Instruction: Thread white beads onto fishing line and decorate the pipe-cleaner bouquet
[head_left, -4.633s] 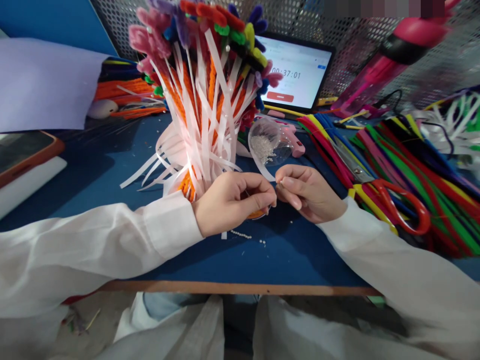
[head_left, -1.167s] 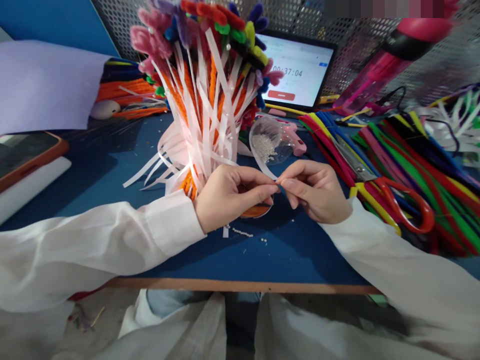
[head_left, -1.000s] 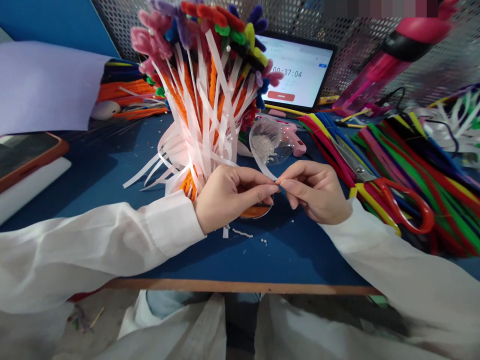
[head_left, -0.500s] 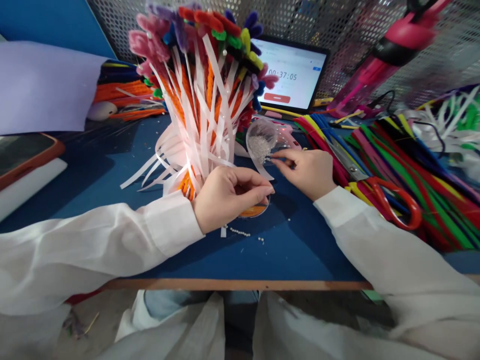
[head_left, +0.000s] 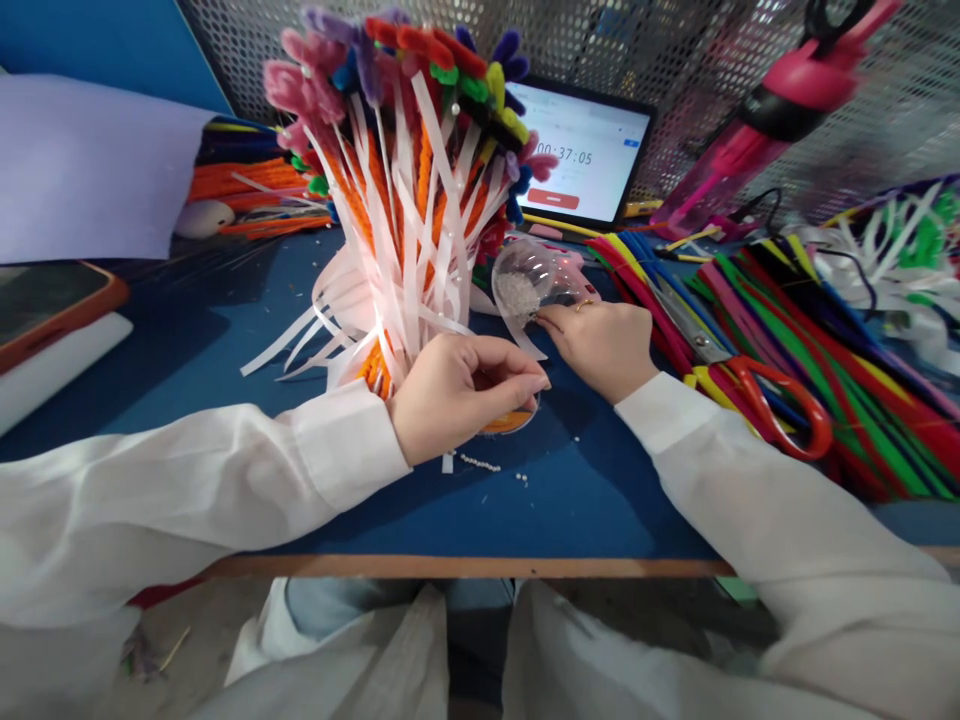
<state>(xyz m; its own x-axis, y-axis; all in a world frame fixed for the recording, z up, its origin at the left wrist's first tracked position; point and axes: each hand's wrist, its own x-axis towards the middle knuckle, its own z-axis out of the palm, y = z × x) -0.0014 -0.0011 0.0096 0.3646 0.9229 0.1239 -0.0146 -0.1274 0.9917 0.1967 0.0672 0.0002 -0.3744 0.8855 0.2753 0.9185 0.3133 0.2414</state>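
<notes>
My left hand (head_left: pixel 469 392) hovers over the middle of the blue table, thumb and index finger pinched together; whatever is between the tips is too small to make out. My right hand (head_left: pixel 600 345), its fingers close together, has its fingertips at the mouth of a clear plastic cup (head_left: pixel 551 268) lying on its side. Tiny pale beads (head_left: pixel 517 295) are heaped inside the cup. Just behind my left hand stands a bouquet of pipe-cleaner flowers (head_left: pixel 420 190) with orange stems and white ribbons. A short string of pearl beads (head_left: pixel 480 463) lies nearer the table's front.
Orange-handled scissors (head_left: pixel 787 400) rest on bundles of coloured pipe cleaners (head_left: pixel 847 370) to the right. At the back are a screen with a timer (head_left: pixel 577 155) and a pink bottle (head_left: pixel 757 130). A phone (head_left: pixel 56 310) and a lilac sheet (head_left: pixel 90 165) are at the left.
My right hand has moved slightly left and turned more palm-down, its fingertips closer in at the cup's mouth. My left hand keeps its pinch nearly in place.
</notes>
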